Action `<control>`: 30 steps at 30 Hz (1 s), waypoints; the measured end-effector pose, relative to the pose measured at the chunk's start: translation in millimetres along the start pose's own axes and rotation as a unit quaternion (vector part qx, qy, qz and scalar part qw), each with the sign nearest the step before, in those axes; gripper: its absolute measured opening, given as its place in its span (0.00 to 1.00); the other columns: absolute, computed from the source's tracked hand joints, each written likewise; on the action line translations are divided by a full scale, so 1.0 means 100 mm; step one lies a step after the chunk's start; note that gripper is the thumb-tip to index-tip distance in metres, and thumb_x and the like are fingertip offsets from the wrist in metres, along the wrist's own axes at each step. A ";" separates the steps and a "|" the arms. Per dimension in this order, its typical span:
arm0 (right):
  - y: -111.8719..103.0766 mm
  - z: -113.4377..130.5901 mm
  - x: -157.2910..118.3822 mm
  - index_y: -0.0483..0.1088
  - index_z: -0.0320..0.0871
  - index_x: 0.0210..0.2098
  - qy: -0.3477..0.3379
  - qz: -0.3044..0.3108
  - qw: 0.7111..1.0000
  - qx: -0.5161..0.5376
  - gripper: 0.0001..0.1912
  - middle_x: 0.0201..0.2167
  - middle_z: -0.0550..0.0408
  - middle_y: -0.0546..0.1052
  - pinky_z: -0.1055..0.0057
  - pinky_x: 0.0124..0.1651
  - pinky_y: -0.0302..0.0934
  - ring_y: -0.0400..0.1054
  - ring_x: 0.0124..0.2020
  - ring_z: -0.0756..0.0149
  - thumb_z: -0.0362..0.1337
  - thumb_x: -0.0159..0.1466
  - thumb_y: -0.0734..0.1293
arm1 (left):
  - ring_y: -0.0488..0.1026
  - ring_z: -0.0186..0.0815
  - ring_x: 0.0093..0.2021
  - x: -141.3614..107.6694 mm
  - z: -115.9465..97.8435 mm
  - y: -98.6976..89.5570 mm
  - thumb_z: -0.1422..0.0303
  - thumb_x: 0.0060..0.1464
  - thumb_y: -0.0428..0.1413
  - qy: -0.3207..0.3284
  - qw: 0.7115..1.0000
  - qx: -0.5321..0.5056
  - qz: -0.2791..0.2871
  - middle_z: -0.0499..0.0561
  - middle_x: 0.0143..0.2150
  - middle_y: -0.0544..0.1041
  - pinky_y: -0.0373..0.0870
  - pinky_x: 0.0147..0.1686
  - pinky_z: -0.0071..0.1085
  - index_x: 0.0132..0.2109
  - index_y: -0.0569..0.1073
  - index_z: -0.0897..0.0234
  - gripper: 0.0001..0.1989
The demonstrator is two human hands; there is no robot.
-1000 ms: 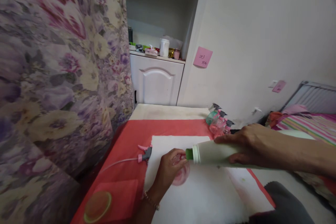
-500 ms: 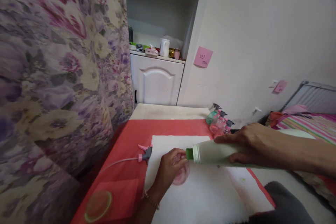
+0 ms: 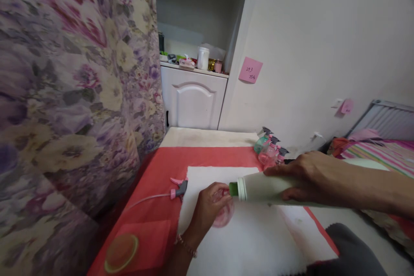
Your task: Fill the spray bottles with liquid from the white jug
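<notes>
My left hand (image 3: 208,205) is closed around the neck of a clear pink spray bottle (image 3: 224,216) that rests on a white cloth (image 3: 252,239). In my right hand (image 3: 302,177) is a large pale green bottle (image 3: 257,186), tipped nearly flat. Its green-lined mouth meets the top of the pink bottle by my left fingertips; whether liquid flows between them I cannot make out. A pink and grey spray nozzle (image 3: 179,189) with a long thin tube lies to the left, at the cloth's edge.
Several spray bottles (image 3: 270,148) in pink and green stand at the table's back right corner. A round lid-like disc (image 3: 121,253) lies front left on the red tablecloth (image 3: 152,211). A floral curtain (image 3: 74,95) hangs at left, and a white cabinet (image 3: 194,97) stands behind.
</notes>
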State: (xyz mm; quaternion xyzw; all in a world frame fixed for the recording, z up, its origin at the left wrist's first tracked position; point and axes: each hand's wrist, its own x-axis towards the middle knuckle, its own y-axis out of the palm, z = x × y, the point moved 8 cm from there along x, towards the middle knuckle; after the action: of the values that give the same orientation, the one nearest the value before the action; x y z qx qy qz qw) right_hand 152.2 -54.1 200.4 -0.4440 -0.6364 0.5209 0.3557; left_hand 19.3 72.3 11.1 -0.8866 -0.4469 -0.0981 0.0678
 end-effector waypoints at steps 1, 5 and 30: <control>0.00 0.00 0.00 0.66 0.53 0.57 0.000 -0.002 1.000 -0.002 0.23 0.28 0.58 0.80 0.72 0.26 0.55 0.72 0.23 0.67 0.46 0.62 0.67 | 0.75 0.38 0.40 0.00 0.01 0.00 0.70 0.47 0.59 -0.001 1.000 -0.004 0.000 0.51 0.37 0.79 0.70 0.43 0.30 0.37 0.77 0.63 0.08; -0.03 0.01 0.01 0.67 0.52 0.56 -0.005 -0.012 1.000 0.005 0.23 0.29 0.58 0.80 0.73 0.26 0.54 0.71 0.22 0.68 0.46 0.62 0.67 | 0.76 0.38 0.40 0.00 0.02 0.00 0.70 0.47 0.59 -0.004 1.000 -0.007 -0.002 0.51 0.37 0.79 0.70 0.43 0.30 0.37 0.77 0.64 0.08; 0.00 -0.01 0.01 0.66 0.54 0.57 0.008 0.021 1.000 0.002 0.23 0.31 0.57 0.81 0.74 0.27 0.56 0.70 0.23 0.69 0.49 0.64 0.65 | 0.75 0.38 0.40 0.02 0.04 -0.01 0.72 0.46 0.59 0.009 1.000 -0.005 -0.003 0.52 0.37 0.79 0.69 0.43 0.29 0.37 0.77 0.65 0.08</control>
State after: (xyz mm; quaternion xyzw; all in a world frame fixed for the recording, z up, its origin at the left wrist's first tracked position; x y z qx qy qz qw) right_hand 152.4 -52.8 201.0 -0.4607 -0.6230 0.5263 0.3502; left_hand 20.1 74.6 8.0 -0.8849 -0.4481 -0.1082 0.0671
